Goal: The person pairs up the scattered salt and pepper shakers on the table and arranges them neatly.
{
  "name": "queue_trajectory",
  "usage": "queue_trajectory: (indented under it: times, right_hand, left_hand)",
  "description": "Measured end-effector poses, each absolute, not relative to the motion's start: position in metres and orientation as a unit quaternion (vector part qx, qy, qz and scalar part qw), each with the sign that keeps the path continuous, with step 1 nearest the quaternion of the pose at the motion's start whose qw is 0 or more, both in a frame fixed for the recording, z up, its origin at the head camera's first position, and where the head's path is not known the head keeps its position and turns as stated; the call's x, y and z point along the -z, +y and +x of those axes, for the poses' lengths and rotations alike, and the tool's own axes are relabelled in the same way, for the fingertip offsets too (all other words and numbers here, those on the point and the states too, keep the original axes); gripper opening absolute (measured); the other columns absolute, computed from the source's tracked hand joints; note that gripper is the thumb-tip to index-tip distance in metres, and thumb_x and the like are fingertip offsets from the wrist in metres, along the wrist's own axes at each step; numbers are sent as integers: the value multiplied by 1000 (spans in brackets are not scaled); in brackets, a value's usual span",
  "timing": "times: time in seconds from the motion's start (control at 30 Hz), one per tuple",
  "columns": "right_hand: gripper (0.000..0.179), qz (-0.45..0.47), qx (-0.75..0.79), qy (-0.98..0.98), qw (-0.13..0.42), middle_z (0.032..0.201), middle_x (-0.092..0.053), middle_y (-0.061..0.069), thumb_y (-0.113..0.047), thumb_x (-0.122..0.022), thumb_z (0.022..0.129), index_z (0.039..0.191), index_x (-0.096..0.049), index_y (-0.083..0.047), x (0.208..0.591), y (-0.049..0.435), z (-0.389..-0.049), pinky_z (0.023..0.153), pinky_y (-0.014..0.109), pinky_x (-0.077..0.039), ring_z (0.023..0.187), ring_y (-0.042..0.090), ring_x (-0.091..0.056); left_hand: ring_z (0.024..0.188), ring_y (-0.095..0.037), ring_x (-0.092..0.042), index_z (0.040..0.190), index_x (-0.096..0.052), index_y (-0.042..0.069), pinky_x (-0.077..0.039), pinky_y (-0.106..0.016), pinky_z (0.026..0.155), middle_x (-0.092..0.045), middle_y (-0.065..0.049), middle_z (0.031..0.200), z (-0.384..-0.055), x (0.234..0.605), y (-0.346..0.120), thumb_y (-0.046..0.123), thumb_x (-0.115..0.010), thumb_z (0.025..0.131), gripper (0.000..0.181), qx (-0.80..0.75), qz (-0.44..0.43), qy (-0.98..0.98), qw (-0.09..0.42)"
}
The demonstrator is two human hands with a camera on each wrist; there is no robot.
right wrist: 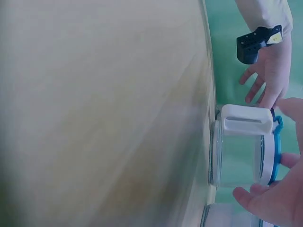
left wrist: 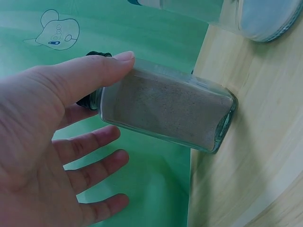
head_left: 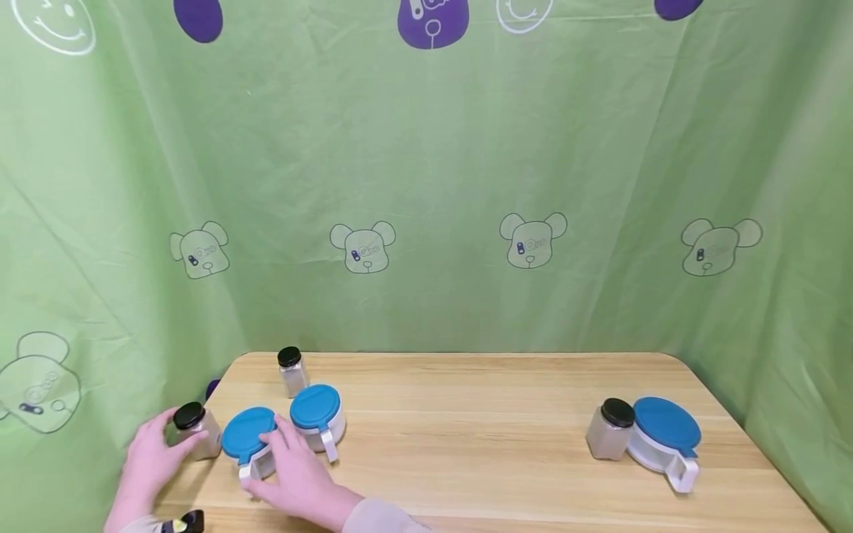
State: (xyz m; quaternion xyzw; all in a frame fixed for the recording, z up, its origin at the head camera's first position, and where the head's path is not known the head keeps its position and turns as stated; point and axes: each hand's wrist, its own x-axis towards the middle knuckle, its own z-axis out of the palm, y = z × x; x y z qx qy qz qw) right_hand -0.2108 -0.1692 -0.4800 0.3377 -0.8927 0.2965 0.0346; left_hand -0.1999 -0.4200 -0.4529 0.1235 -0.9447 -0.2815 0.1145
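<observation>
At the table's left edge my left hand [head_left: 149, 459] pinches a small glass jar [left wrist: 161, 106] with a black lid near its neck, thumb on one side. The hand's other fingers [left wrist: 94, 177] are spread off the glass. The jar stands upright and holds a greyish-brown powder. Beside it, my right hand [head_left: 300, 474] spans a clear glass jar [right wrist: 241, 156] with a blue lid [head_left: 248, 433] and a white handle [right wrist: 246, 119]. Its thumb is by the handle and its fingers are around the lid's far side.
Just right stands a second blue-lidded jar [head_left: 316, 411], with another black-lidded jar [head_left: 293, 374] behind it. On the table's right side, a black-lidded jar [head_left: 609, 429] and a blue-lidded jar [head_left: 666, 433] stand together. A green curtain [head_left: 453, 311] hangs behind the wooden table [head_left: 466, 444].
</observation>
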Motion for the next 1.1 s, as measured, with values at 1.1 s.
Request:
queue_trajectory:
  times: [1.1]
  right_hand:
    - [102, 283, -329, -901, -3, 157, -30, 9, -39, -77, 77, 156, -15, -16, 476, -206, -223, 111, 36, -41, 142, 25, -36]
  left_hand:
    - [128, -57, -35, 142, -23, -17, -29, -67, 107, -30, -43, 142, -207, 458, -423, 51, -71, 83, 102, 339, 149, -928, 50]
